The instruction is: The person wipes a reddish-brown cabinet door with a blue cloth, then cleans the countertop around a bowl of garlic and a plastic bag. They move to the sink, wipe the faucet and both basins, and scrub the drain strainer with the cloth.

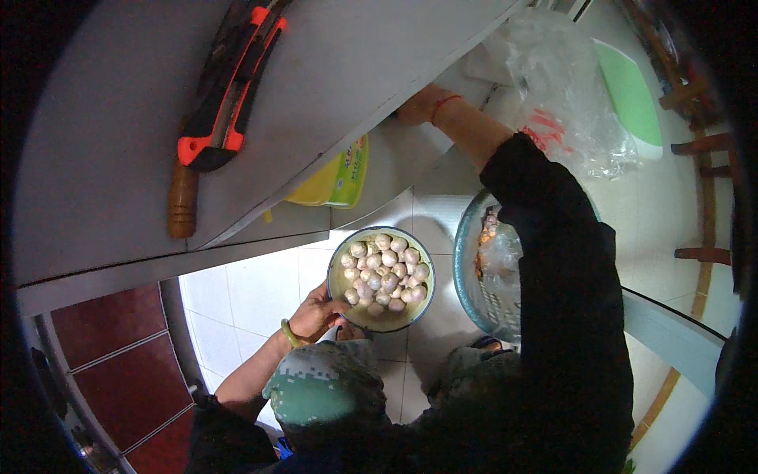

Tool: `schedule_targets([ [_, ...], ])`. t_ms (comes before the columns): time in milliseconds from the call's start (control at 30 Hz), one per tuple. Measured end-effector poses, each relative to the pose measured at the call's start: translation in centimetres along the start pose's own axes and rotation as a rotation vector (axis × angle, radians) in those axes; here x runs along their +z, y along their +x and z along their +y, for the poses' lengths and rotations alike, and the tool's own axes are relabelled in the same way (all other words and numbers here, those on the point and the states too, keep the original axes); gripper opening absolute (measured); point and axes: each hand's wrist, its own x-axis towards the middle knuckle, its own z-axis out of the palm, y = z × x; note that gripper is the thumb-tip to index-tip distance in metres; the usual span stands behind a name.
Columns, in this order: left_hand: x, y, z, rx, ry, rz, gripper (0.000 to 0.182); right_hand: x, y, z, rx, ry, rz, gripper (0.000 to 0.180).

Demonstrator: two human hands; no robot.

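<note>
My left hand (318,320) grips the near-left rim of a round, blue-rimmed basin (355,317), thumb over the edge. Many pale, purplish-white garlic bulbs (388,258) lie in it. My right arm stretches forward and away to the right. My right hand (421,105), with a red cord at the wrist, reaches to the edge of the grey tabletop (284,136); its fingers are hidden under that edge, so what they touch cannot be seen. A teal plastic basket (468,296) stands right of the basin, partly covered by my sleeve, holding a clear bag and small garlic pieces.
On the tabletop lie a red-and-black tool (228,112) and a wooden handle (182,204). Below its edge is a yellow-green package (340,178) bearing writing. A clear plastic bag (562,101) and a green-and-white board (630,98) are at the far right. Dark red panels (124,367) stand at left.
</note>
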Motion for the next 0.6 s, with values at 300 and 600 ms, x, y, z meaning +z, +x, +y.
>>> schedule_targets([
  [300, 1.6, 0.1, 0.9, 0.067, 0.0, -0.029, 0.061, -4.1, -9.3, -2.6, -0.174, 0.314, -0.277, 0.066],
  [600, 0.4, 1.1, -0.5, 0.134, -0.046, -0.181, 0.053, -1.1, -13.4, 7.1, 0.277, -0.135, 0.15, 0.063],
])
